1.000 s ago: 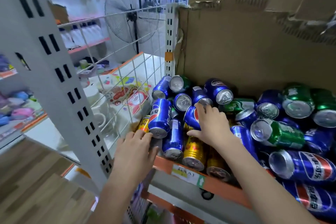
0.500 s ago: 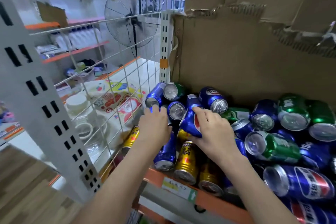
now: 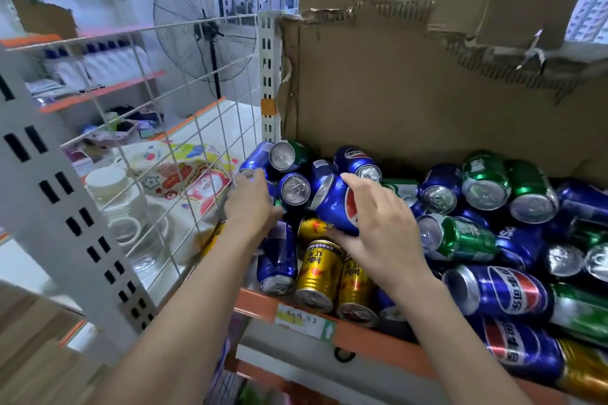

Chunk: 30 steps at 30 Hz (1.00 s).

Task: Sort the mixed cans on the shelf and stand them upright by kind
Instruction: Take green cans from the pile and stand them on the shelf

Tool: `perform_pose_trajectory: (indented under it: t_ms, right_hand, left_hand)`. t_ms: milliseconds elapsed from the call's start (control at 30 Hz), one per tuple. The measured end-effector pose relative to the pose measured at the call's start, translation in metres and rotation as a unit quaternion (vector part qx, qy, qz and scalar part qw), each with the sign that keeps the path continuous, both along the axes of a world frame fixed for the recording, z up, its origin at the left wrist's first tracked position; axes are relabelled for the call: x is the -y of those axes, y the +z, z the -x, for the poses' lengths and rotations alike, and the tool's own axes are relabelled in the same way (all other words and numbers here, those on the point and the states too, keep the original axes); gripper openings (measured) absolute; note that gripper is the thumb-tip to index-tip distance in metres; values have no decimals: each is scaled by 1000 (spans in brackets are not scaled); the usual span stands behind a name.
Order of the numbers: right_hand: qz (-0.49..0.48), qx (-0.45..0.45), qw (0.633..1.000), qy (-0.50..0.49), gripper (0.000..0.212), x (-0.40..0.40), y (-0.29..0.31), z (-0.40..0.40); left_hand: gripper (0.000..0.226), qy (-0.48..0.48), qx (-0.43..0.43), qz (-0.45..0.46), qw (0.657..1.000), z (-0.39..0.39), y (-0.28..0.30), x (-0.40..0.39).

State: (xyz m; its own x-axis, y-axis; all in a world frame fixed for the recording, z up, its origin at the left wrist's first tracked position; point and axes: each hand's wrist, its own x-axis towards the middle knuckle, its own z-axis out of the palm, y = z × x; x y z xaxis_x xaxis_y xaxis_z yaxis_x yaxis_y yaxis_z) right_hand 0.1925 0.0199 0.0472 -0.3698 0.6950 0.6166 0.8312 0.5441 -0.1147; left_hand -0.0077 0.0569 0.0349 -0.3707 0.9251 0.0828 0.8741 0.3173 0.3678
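Plainly the blue can (image 3: 335, 207) was the thing in hand: it lay tilted, top end up and to the left, near the left end of the shelf (image 3: 260, 301), on top of the heap. The right hand (image 3: 378, 230) had its grip curled round the can's side, fingertips over the upper wall and thumb underneath. It looked a thin, smooth metal can, stiff enough but easily dented and likely slippery, so a hold round the middle of the body seemed the safest; whether it was full or empty could not be told. The left hand (image 3: 251, 204), just left of that grip, reached in among the blue cans by the wire side panel (image 3: 184, 154); whether it gripped one could not be told.

Directly below the right grip lay gold cans (image 3: 319, 273), ends toward the shelf's front lip. To its right sprawled green cans (image 3: 460, 240) and more blue ones, all on their sides. The loose pile probably would roll when one was lifted out. Behind stood a torn cardboard sheet (image 3: 427, 102), leaving little bare shelf for standing a can.
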Motion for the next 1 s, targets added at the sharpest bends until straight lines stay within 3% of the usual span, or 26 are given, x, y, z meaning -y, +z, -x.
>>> perform_pose_trajectory:
  t_ms: [133,267,367,700,833,1000]
  right_hand:
    - [-2,-44,999,-11,80,16,9,-2]
    - [10,-115,993,-34,81,48,13,-2]
    - [43,-171,983,-47,80,77,7,-5]
    - [133,-175,961,-170,85,176,-48,-54]
    - [192,-178,932,-251,87,215,-64,-99]
    - [170,-186,911,-326,83,242,-73,-163]
  left_hand:
    - [54,-21,45,-159,986,-1,26,26]
    - [51,-24,86,-312,946,-12,38,76]
    - [51,-61,128,-369,919,-24,24,117]
    - [45,-232,217,-255,913,-82,-60,185]
    - [46,-281,231,-200,910,-126,-69,189]
    - [48,-319,204,-192,905,-190,-57,195]
